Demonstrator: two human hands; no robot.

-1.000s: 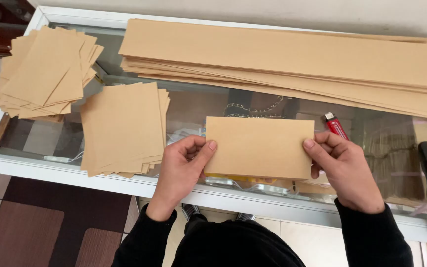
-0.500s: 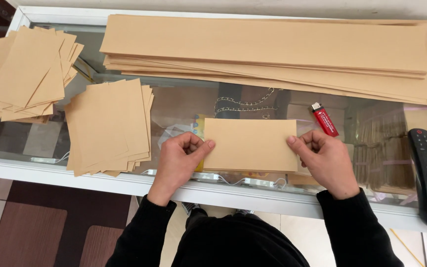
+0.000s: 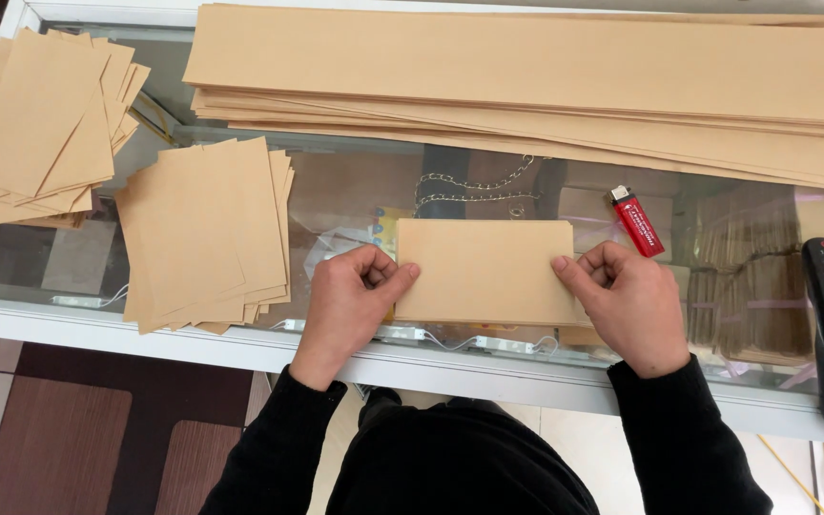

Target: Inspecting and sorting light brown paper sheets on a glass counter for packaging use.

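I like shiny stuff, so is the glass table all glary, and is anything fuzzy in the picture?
Head view: soft, even light, the glass counter only mildly reflective, no bright glare. The folded brown sheet, left hand and right hand look sharp, with faint shadows. Things beneath the glass look dimmer and hazier.

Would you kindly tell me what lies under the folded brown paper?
The folded brown paper lies on the glass counter. Beyond its edges, chains and packets show through the glass; whatever sits directly beneath is covered.
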